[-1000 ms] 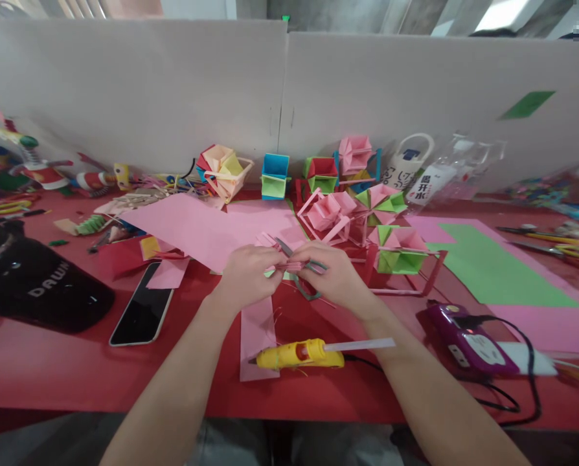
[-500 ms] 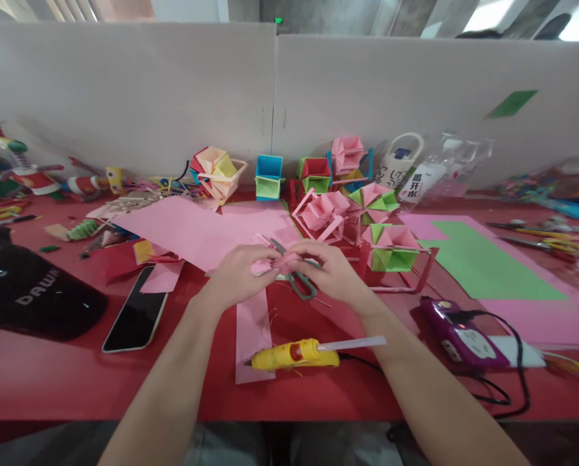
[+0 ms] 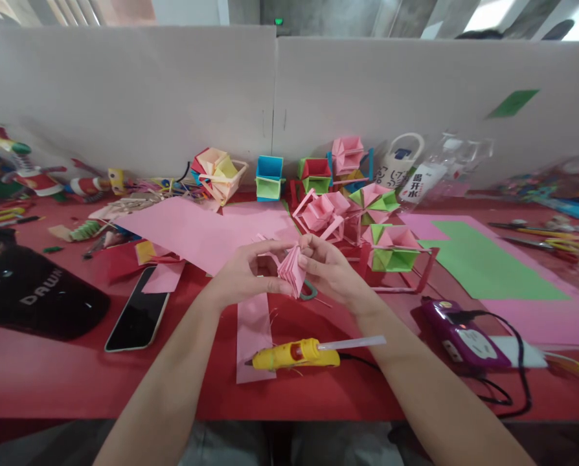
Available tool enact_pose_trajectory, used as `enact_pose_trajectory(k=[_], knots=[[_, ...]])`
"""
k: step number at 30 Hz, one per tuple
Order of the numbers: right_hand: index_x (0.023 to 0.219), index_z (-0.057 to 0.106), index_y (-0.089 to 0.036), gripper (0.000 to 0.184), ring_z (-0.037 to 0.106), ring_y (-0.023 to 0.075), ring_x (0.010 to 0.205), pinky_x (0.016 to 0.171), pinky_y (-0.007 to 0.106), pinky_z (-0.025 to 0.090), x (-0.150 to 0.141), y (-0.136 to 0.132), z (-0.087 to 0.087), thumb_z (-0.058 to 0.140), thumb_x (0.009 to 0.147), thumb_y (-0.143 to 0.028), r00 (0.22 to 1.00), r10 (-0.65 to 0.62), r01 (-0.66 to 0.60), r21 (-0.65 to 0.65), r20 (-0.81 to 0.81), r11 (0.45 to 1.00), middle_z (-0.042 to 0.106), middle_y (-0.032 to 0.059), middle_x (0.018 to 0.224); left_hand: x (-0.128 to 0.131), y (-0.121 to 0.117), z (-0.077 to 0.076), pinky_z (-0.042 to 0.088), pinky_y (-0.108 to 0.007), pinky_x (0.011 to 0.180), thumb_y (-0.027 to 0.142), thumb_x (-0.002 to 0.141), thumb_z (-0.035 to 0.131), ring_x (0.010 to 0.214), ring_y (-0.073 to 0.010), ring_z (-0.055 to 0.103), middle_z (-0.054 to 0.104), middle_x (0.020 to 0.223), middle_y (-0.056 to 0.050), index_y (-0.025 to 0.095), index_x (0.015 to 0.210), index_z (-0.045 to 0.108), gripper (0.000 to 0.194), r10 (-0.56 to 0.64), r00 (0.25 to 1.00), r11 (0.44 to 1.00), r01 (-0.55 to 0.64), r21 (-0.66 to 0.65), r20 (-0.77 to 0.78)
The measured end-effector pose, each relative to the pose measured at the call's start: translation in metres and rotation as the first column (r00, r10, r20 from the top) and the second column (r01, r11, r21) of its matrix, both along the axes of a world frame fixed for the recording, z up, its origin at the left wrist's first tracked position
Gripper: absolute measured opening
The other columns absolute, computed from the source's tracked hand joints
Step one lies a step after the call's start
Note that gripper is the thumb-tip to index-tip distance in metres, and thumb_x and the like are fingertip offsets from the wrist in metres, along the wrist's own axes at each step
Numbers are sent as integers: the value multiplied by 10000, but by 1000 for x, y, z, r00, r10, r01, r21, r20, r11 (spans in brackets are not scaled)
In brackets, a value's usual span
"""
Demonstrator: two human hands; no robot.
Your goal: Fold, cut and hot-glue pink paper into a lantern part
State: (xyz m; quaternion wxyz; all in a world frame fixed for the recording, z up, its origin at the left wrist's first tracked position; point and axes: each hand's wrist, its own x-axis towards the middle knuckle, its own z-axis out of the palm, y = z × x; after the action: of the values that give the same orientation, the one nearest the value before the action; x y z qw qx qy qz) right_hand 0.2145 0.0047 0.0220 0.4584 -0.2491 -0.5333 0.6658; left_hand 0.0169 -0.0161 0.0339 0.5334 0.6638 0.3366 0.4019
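Observation:
Between my two hands is a pleated piece of pink folded paper (image 3: 292,270), its layers fanned a little. My left hand (image 3: 248,272) is closed on its left side, thumb below and fingers above. At its upper right, my right hand (image 3: 331,266) pinches the paper between thumb and fingers. Scissors (image 3: 309,291) lie behind and under the paper, mostly hidden, with a grey-green handle loop showing. Nearer me a yellow hot glue gun (image 3: 294,355) with a clear glue stick lies across the end of a pink paper strip (image 3: 250,323).
Folded-paper wheel models (image 3: 394,249) stand at the back and right. On the left are a phone (image 3: 138,314) and a black tumbler (image 3: 41,291). A purple power strip (image 3: 464,336) with cables sits right, below green paper (image 3: 498,259). Large pink paper (image 3: 197,226) lies behind my hands.
The pink folded paper has turned from lying flat to standing with its pleats facing me. Both hands have shifted their grip, and the scissors are more covered.

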Motion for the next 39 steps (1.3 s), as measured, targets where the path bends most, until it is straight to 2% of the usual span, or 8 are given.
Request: enact_pose_trajectory(k=[4, 10, 14, 18, 25, 33, 35, 39], knots=[[831, 506, -237, 396, 518, 104, 583, 566, 240, 463, -1, -3, 2, 845, 685, -382, 1000, 14, -14, -10, 0, 1000, 511, -57, 689, 3, -1, 1, 540, -355, 782, 338, 613, 883, 944, -244, 644, 693, 1082, -82, 255, 1228, 682, 653, -16, 1000, 1000, 17, 21, -11], [901, 605, -225, 346, 608, 135, 720, 670, 267, 522, -3, 2, -3, 822, 710, -415, 993, -113, 112, 29, 30, 993, 636, 0, 826, -1, 5, -2, 526, -333, 817, 354, 617, 876, 925, -202, 628, 661, 1096, -74, 212, 1144, 678, 581, 89, 996, 993, -87, 81, -16], [989, 662, -222, 327, 635, 139, 787, 708, 265, 538, -2, 7, -9, 785, 758, -418, 981, -190, 188, 35, 49, 981, 675, 17, 920, -1, 10, -4, 531, -341, 851, 407, 710, 810, 960, -197, 644, 665, 1127, -80, 185, 1095, 661, 469, 158, 987, 987, -156, -42, 38], [1015, 675, -224, 346, 632, 134, 780, 674, 251, 528, -1, 9, -14, 788, 751, -418, 955, -272, 269, 48, 114, 962, 680, 17, 957, 0, 11, -6, 540, -351, 860, 487, 794, 722, 962, -199, 650, 682, 1062, -91, 151, 1043, 653, 424, 149, 987, 980, -140, -144, 52], [1065, 693, -211, 417, 638, 143, 771, 648, 256, 528, -2, 12, -17, 801, 728, -431, 933, -325, 318, 73, 152, 945, 696, 32, 933, 0, 12, -7, 545, -302, 778, 515, 798, 702, 866, -165, 640, 674, 971, -68, 149, 958, 671, 400, 185, 983, 970, -181, -165, 7], [1097, 674, -252, 349, 653, 176, 873, 719, 305, 552, -3, 8, -16, 750, 797, -413, 891, -367, 287, 292, 269, 912, 692, 52, 1050, 3, 11, -5, 549, -308, 779, 514, 784, 717, 889, -169, 631, 668, 978, -67, 154, 1017, 669, 432, 201, 980, 963, -200, -179, -14], [1145, 676, -256, 355, 655, 187, 898, 775, 338, 557, -4, 7, -18, 712, 834, -424, 854, -414, 270, 412, 316, 870, 679, 66, 1130, 4, 11, -6, 551, -312, 791, 500, 774, 732, 913, -176, 635, 672, 1001, -69, 159, 1039, 670, 436, 203, 979, 962, -201, -186, -8], [1219, 672, -262, 333, 621, 235, 1099, 970, 406, 504, -5, 4, -20, 605, 924, -404, 767, -515, 171, 653, 382, 738, 644, 87, 1232, 7, 11, -6, 545, -326, 852, 458, 743, 772, 956, -181, 644, 676, 1027, -61, 165, 1027, 685, 417, 236, 970, 959, -222, -179, 62]])
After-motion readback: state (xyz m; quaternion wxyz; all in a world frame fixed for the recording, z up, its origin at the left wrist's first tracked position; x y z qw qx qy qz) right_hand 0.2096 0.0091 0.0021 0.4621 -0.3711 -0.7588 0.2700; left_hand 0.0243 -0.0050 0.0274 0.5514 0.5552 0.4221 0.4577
